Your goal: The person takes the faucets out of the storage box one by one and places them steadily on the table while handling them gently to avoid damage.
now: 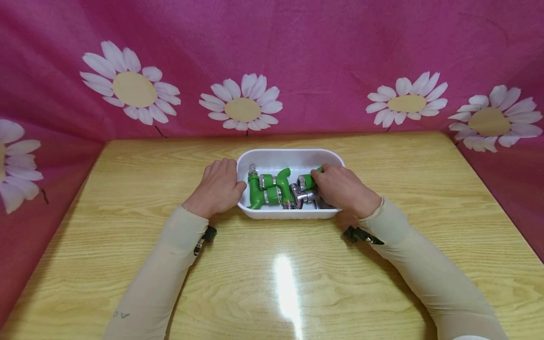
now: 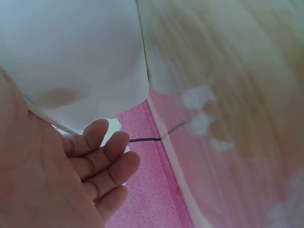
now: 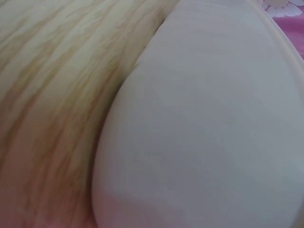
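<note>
A white plastic tub (image 1: 289,215) holds several taps. At its left end is my left hand (image 1: 218,186), the thumb over the rim and the fingers curled by the outer wall, as the left wrist view shows the left hand (image 2: 95,171) too. Inside the right end, my right hand (image 1: 346,189) grips a green tap (image 1: 304,182), partly hidden by the fingers. Further left lie a green tap (image 1: 256,191) with a clear-looking tip and another green tap (image 1: 282,182). A chrome tap (image 1: 302,194) lies under the right hand, partly covered. The right wrist view shows only the tub's outer wall (image 3: 199,118).
The tub stands on a wood-grain table (image 1: 238,274), near its back edge. A pink cloth (image 1: 314,56) with white daisies hangs behind and at both sides. A small dark wrist camera (image 1: 208,234) sits under the left sleeve, another wrist camera (image 1: 361,234) under the right.
</note>
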{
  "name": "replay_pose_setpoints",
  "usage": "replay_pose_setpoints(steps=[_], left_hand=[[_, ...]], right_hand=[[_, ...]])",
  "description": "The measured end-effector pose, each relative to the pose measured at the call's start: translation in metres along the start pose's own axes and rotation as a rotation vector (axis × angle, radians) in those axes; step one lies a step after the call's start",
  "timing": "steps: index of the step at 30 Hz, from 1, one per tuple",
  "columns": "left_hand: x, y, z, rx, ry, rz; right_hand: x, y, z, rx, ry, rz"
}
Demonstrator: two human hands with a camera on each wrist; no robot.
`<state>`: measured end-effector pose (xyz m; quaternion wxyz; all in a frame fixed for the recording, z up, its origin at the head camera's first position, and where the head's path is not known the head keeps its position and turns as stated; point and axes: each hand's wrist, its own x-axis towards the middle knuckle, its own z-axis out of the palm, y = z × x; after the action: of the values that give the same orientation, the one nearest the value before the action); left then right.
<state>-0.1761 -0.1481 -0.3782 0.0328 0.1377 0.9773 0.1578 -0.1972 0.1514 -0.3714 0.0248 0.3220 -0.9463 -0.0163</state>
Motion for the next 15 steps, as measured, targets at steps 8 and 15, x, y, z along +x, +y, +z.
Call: replay_pose_setpoints(steps=[8, 15], left_hand=[[-0.0008, -0.0006, 0.0006, 0.006, -0.005, -0.004], [0.0003, -0.0009, 0.0004, 0.009, -0.008, -0.001]], right_hand=[[0.0005, -0.0018, -0.0011, 0.019, -0.005, 0.016], [0.0016, -0.0009, -0.0020, 0.037, -0.005, 0.043]])
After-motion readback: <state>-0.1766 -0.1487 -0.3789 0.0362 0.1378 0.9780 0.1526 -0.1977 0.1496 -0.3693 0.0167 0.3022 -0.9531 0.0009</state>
